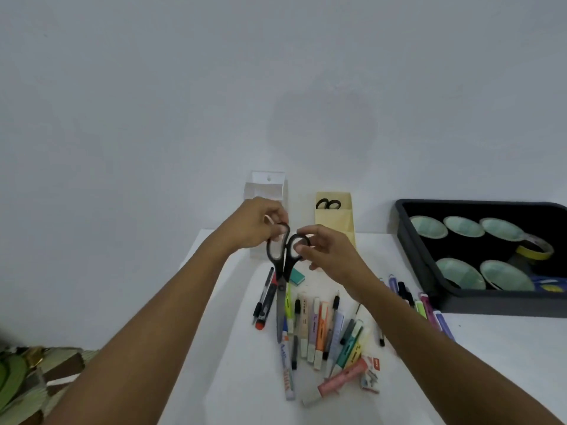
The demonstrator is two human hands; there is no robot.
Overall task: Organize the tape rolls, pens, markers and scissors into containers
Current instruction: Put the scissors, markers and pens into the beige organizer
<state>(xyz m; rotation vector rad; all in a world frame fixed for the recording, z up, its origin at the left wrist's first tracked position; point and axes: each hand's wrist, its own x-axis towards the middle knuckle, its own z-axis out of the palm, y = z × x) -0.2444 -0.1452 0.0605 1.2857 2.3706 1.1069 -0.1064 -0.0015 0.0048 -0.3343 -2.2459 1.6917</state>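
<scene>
Head view puts us at the scissors step: our left hand (257,225) and right hand (328,251) each pinch one loop of the black-handled steel scissors (279,302), blades together and pointing down, held just left of the beige card holder (340,221). Next, we judge, we must lift them and drop them blades-first into that holder, beside the pair (328,204) there.

You worked at a plain stationery desk; office or home could not be determined. Noted: white table (506,348) against bare white wall (276,87), loose pens and markers (319,326), black tray (412,250) of tape rolls (463,227), cream holder (334,219) standing at the wall.
</scene>
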